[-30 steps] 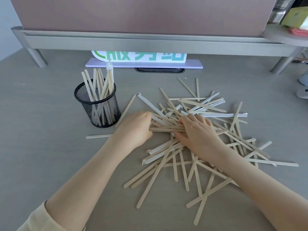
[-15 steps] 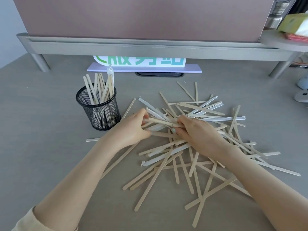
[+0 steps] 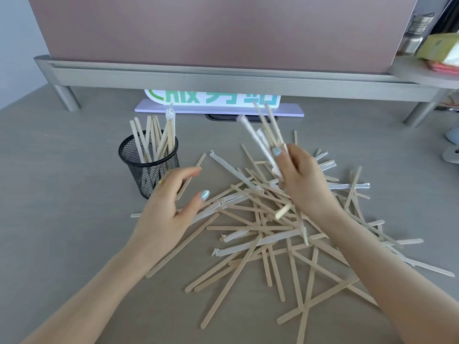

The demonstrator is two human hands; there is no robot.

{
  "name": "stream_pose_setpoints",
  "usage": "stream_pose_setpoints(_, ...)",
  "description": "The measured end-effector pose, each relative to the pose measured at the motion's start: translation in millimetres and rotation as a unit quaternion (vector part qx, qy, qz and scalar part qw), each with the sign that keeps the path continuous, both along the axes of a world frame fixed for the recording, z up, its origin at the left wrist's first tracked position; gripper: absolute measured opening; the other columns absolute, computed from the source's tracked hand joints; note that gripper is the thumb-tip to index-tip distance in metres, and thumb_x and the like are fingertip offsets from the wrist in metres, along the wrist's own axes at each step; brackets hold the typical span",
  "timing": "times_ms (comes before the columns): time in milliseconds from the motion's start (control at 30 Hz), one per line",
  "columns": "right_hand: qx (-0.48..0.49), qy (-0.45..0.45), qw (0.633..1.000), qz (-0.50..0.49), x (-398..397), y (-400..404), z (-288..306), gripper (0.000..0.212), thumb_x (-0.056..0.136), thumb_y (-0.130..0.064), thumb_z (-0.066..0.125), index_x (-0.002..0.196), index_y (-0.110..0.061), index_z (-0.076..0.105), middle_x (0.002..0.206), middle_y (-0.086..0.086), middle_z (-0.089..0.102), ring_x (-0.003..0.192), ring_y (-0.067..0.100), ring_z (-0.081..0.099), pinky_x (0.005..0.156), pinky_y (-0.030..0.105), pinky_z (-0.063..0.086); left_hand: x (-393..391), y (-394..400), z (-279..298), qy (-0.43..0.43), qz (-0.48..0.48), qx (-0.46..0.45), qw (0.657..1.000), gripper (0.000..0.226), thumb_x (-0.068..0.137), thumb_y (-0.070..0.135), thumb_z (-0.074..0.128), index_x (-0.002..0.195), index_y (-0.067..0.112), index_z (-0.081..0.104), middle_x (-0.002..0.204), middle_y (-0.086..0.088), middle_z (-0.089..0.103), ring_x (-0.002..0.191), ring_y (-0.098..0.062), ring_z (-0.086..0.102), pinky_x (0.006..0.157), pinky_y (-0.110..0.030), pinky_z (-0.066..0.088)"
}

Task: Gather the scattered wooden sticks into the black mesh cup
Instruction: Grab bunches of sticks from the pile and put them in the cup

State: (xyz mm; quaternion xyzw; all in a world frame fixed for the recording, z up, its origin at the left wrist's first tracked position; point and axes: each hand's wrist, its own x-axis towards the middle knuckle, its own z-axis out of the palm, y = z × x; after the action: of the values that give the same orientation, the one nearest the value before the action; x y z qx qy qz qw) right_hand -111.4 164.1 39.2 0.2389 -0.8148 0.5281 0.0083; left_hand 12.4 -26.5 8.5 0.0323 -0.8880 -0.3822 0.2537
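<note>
Grey laminate surface [image 3: 62, 219] carries a heap of wooden sticks [image 3: 268, 227] beside the black mesh cup [image 3: 149, 165], which already holds several, under a metal riser shelf [image 3: 223, 78] and mauve partition [image 3: 211, 28]. Right hand [image 3: 301, 180] grips a raised bundle of sticks [image 3: 265, 135]; left hand [image 3: 171, 207] hovers, fingers relaxed, holding nothing.

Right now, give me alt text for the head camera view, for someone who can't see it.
A person's right hand lifts a small bundle of sticks above a scattered pile of wooden sticks on a grey desk. The left hand hovers open beside a black mesh cup already holding upright sticks.
</note>
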Motion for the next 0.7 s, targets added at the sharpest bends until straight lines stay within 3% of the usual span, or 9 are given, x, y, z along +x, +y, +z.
stream_pose_setpoints(133,-0.131,-0.13,0.982,-0.049,-14.7,-7.5,13.6,0.032,0.095,-0.033,0.039,0.073,-0.012,0.048,0.047,-0.002,0.046,0.036,0.01,0.032,0.038,0.022,0.027,11.9,-9.4,5.3,0.095,0.042,-0.051,0.993,0.035,0.086,0.028,0.048,0.117,0.013,0.052,0.119,0.021,0.045,0.115,0.012,0.038,0.096,-0.005,0.026)
stream_pose_setpoints(233,-0.245,-0.258,0.933,-0.05,-25.7,-12.3,19.6,0.033,0.094,-0.029,0.037,0.066,-0.015,0.046,0.036,-0.007,0.037,0.032,0.01,0.027,0.035,0.017,0.023,15.4,-9.2,11.7,0.104,0.05,-0.057,0.992,0.041,0.083,0.03,0.052,0.119,0.012,0.05,0.122,0.021,0.042,0.117,0.01,0.037,0.1,-0.008,0.026)
stream_pose_setpoints(333,-0.315,-0.362,0.877,-0.022,-32.5,-19.6,22.5,0.041,0.093,-0.028,0.035,0.054,-0.019,0.045,0.032,-0.004,0.033,0.027,0.008,0.027,0.033,0.011,0.024,15.7,13.4,24.6,0.058,-0.016,-0.042,0.997,0.069,0.074,0.054,0.058,0.132,0.027,0.034,0.132,0.034,0.027,0.126,0.01,0.028,0.102,-0.006,0.018)
stream_pose_setpoints(400,-0.346,-0.397,0.85,0.01,-29.2,-25.6,19.0,0.033,0.091,-0.028,0.036,0.059,-0.02,0.041,0.031,-0.005,0.031,0.026,0.007,0.026,0.031,0.01,0.023,12.0,38.7,30.9,-0.008,-0.081,-0.014,0.997,0.091,0.066,0.071,0.055,0.141,0.04,0.014,0.14,0.04,0.008,0.134,0.013,0.01,0.104,-0.002,0.009)
stream_pose_setpoints(500,-0.412,-0.465,0.778,0.094,-17.7,-34.8,15.3,0.022,0.076,-0.028,0.05,0.057,-0.019,0.045,0.029,-0.006,0.033,0.022,0.004,0.03,0.026,0.01,0.025,-3.8,68.9,31.6,-0.13,-0.119,0.087,0.98,0.107,0.056,0.072,0.057,0.136,0.055,-0.011,0.139,0.046,-0.009,0.133,0.018,-0.006,0.106,-0.008,0.007)
stream_pose_setpoints(567,-0.408,-0.486,0.768,0.082,-16.8,-42.2,12.2,0.025,0.064,-0.025,0.06,0.041,-0.019,0.053,0.026,-0.005,0.039,0.021,0.003,0.036,0.024,0.011,0.028,-17.6,74.7,32.1,-0.207,-0.11,0.146,0.961,0.108,0.052,0.077,0.055,0.137,0.054,-0.008,0.146,0.034,0.01,0.135,0.007,0.017,0.108,-0.021,0.022)
stream_pose_setpoints(633,-0.386,-0.486,0.784,0.014,-18.9,-47.1,4.5,0.054,0.08,-0.017,0.056,0.027,-0.017,0.053,0.025,-0.003,0.042,0.021,0.002,0.041,0.025,0.012,0.031,-26.3,74.6,31.8,-0.253,-0.118,0.177,0.944,0.094,0.06,0.076,0.057,0.136,0.055,0.006,0.132,0.024,0.039,0.115,0.015,0.042,0.092,-0.012,0.034)
stream_pose_setpoints(700,-0.413,-0.507,0.755,0.039,-9.6,-51.5,-3.1,0.049,0.085,-0.022,0.046,0.036,-0.019,0.052,0.026,-0.004,0.038,0.021,0.005,0.036,0.025,0.011,0.028,-28.1,73.7,31.1,-0.264,-0.12,0.183,0.939,0.076,0.071,0.065,0.059,0.132,0.054,0.015,0.122,0.024,0.047,0.104,0.018,0.049,0.077,-0.008,0.034)
